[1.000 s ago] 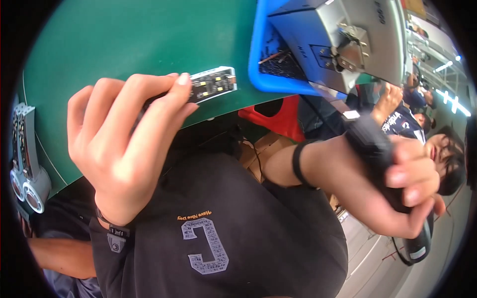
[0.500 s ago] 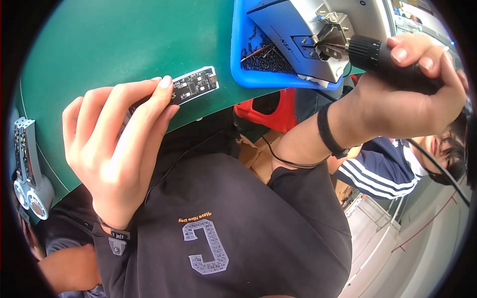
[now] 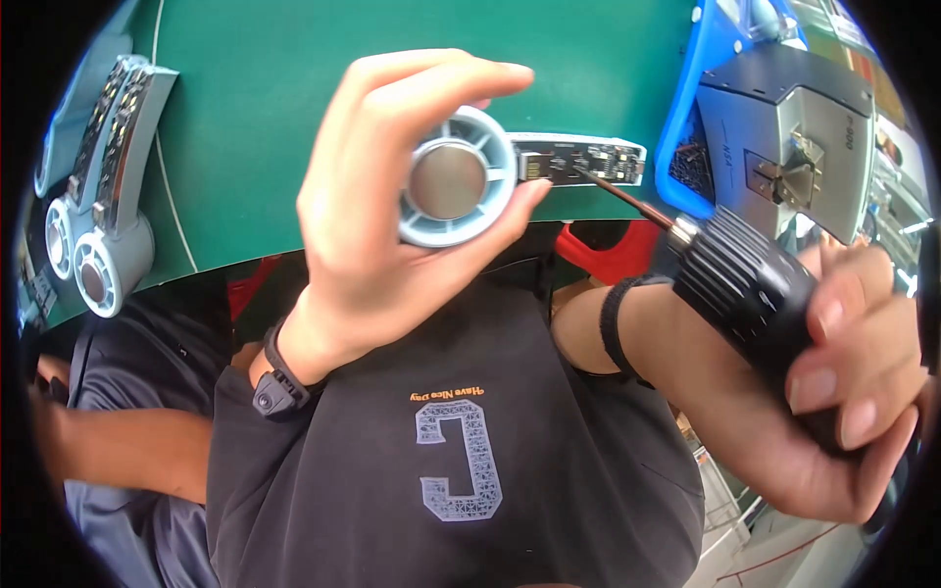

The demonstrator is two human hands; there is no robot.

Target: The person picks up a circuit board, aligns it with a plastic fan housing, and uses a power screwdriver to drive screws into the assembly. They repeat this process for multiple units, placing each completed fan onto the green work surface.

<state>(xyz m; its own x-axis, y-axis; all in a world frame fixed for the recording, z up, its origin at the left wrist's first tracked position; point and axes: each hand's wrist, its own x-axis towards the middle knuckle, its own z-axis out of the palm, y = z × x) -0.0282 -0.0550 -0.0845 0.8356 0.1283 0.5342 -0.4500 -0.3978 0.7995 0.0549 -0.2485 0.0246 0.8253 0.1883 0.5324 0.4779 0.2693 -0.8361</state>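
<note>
"Head camera: what did the surface and the room look like?"

"A green table (image 3: 608,59) filled the upper part of the frame. A blue bin (image 3: 698,78) with small dark screws (image 3: 691,162) stood at the upper right, with a grey machine (image 3: 828,137) against it. Part of a red stool (image 3: 613,257) showed below the table edge, right of centre."

"Anything at the left?"

"Two light-blue pieces (image 3: 127,167) with circuit boards lay side by side at the upper left, and another person's forearm (image 3: 127,451) crossed the lower left."

"And the fingers?"

"Those of the left hand (image 3: 348,216) were curved wide around the round end of a light-blue housing (image 3: 451,181) near the centre; the thumb ran along its lower side, the forefinger stretched past above. The housing's circuit board (image 3: 593,157) pointed toward the right."

"The right hand (image 3: 863,343)?"

"Its fingers were wrapped closely around a black screwdriver (image 3: 740,284) at the right of the frame. The bit (image 3: 627,196) reached the middle of the board; I couldn't tell whether the tip touched it."
</note>
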